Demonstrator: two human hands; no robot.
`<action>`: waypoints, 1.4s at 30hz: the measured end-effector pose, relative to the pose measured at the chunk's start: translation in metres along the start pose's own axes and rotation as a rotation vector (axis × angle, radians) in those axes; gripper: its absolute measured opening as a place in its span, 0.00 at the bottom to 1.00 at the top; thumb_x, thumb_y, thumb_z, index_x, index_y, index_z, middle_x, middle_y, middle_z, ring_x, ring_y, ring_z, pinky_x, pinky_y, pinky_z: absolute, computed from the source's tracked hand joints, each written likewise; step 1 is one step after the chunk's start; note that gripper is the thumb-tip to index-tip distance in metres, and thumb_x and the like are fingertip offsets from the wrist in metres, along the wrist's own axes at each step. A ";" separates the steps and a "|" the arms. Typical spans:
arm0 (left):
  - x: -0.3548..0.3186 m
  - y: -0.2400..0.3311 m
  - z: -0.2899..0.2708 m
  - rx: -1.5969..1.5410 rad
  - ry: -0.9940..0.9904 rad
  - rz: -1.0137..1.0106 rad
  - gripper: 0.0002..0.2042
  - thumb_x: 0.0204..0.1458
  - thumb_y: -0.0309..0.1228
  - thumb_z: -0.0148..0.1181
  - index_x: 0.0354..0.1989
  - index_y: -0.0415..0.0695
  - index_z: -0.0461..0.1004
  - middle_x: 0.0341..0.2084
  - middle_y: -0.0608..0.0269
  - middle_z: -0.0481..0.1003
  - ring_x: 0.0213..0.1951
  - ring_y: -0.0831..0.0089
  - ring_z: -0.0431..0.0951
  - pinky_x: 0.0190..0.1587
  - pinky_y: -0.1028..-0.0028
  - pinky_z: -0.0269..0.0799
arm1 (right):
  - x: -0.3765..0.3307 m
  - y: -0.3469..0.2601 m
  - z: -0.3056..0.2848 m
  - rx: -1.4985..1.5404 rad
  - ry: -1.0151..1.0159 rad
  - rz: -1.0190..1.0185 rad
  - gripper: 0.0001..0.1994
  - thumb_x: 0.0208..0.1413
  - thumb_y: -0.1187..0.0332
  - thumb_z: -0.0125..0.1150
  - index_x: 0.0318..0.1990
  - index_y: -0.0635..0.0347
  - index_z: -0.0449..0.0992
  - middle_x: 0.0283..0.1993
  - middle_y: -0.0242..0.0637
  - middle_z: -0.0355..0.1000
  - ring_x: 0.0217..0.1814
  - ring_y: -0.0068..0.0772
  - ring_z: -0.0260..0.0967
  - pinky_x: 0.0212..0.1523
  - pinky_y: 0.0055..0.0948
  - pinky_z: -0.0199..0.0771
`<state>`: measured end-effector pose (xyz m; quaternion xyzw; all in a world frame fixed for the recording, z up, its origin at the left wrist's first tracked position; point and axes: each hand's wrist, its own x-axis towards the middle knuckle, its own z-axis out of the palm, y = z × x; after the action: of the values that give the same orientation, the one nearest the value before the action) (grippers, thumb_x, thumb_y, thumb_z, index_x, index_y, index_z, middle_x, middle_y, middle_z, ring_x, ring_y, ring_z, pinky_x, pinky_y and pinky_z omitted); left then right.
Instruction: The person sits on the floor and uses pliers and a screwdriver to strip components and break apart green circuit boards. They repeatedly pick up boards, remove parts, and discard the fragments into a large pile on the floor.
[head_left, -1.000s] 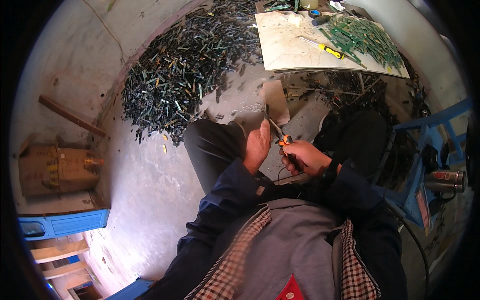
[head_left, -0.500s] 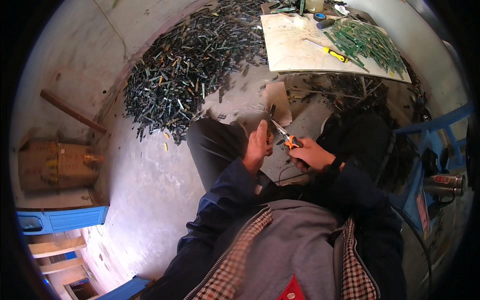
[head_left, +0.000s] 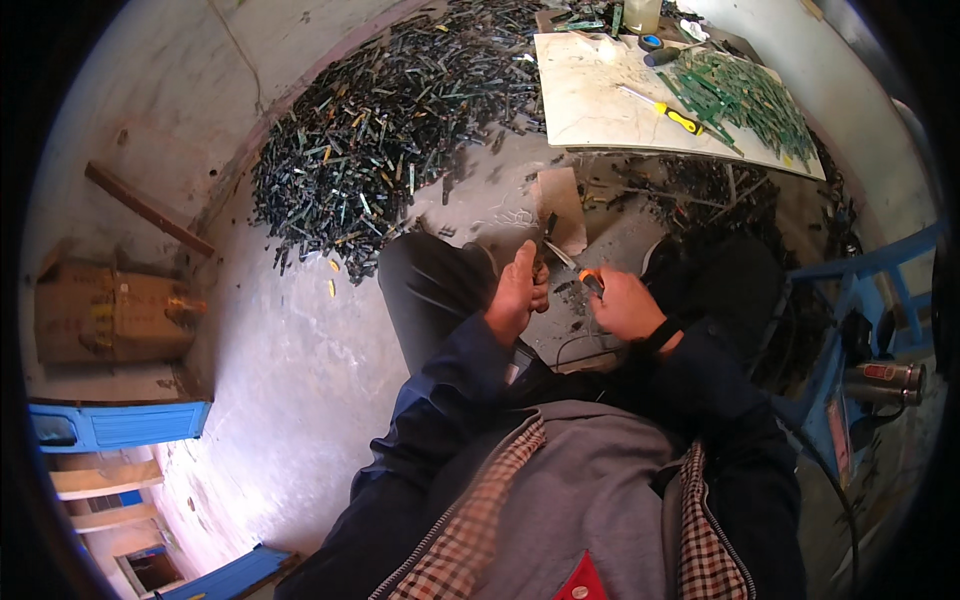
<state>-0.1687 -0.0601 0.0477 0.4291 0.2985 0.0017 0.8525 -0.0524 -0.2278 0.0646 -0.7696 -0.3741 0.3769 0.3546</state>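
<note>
2 hands grasp: left (head_left: pixel 517 290) a dark strip (head_left: pixel 549 228) pointing up-away, right (head_left: pixel 622 305) orange-handled pliers (head_left: pixel 578 272).

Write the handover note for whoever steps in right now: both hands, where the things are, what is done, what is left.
Left hand: shut on a small dark strip, held up over the lap.
Right hand: shut on an orange-handled tool, its metal tip pointing at the strip.
Around: a big heap of dark strips on the floor ahead to the left; a pale board ahead carrying a pile of green strips and a yellow-handled screwdriver.
Done: cannot tell how many; the green strips lie sorted on the board.
Left: the strip in hand, and the floor heap looks large.
</note>
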 end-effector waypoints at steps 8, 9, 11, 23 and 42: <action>-0.013 0.023 0.012 -0.280 -0.336 -0.028 0.27 0.59 0.57 0.37 0.14 0.50 0.54 0.06 0.73 0.48 0.10 0.78 0.45 0.18 0.76 0.47 | -0.029 -0.027 -0.015 1.224 -0.620 0.243 0.09 0.55 0.64 0.52 0.39 0.57 0.66 0.27 0.31 0.61 0.23 0.23 0.55 0.21 0.23 0.55; -0.013 0.023 0.013 -0.299 -0.355 -0.028 0.27 0.60 0.56 0.37 0.14 0.50 0.54 0.06 0.74 0.48 0.10 0.78 0.45 0.18 0.76 0.46 | -0.028 -0.028 -0.016 1.235 -0.631 0.239 0.09 0.55 0.64 0.52 0.39 0.57 0.66 0.26 0.30 0.60 0.23 0.22 0.55 0.21 0.23 0.55; -0.010 0.016 0.010 -0.282 -0.243 -0.045 0.27 0.59 0.57 0.38 0.14 0.50 0.54 0.06 0.74 0.48 0.10 0.79 0.45 0.17 0.76 0.45 | -0.012 -0.006 -0.008 0.718 -0.315 0.084 0.10 0.52 0.67 0.54 0.39 0.60 0.67 0.26 0.38 0.66 0.23 0.38 0.64 0.22 0.34 0.61; -0.003 0.014 0.004 -0.253 -0.130 -0.095 0.27 0.59 0.57 0.38 0.13 0.51 0.54 0.07 0.75 0.49 0.10 0.80 0.45 0.17 0.77 0.46 | -0.014 -0.023 -0.004 0.986 -0.421 0.300 0.08 0.53 0.67 0.54 0.38 0.59 0.67 0.26 0.36 0.68 0.26 0.35 0.68 0.22 0.35 0.63; 0.000 0.006 0.017 -0.081 0.044 -0.135 0.30 0.56 0.62 0.37 0.14 0.49 0.53 0.09 0.73 0.48 0.12 0.79 0.46 0.19 0.77 0.45 | -0.009 -0.001 0.008 -0.335 0.332 -0.256 0.10 0.49 0.67 0.57 0.32 0.66 0.69 0.23 0.47 0.69 0.28 0.52 0.69 0.28 0.44 0.66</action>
<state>-0.1589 -0.0686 0.0597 0.3731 0.3453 -0.0342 0.8604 -0.0633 -0.2326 0.0649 -0.8152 -0.4621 0.1306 0.3237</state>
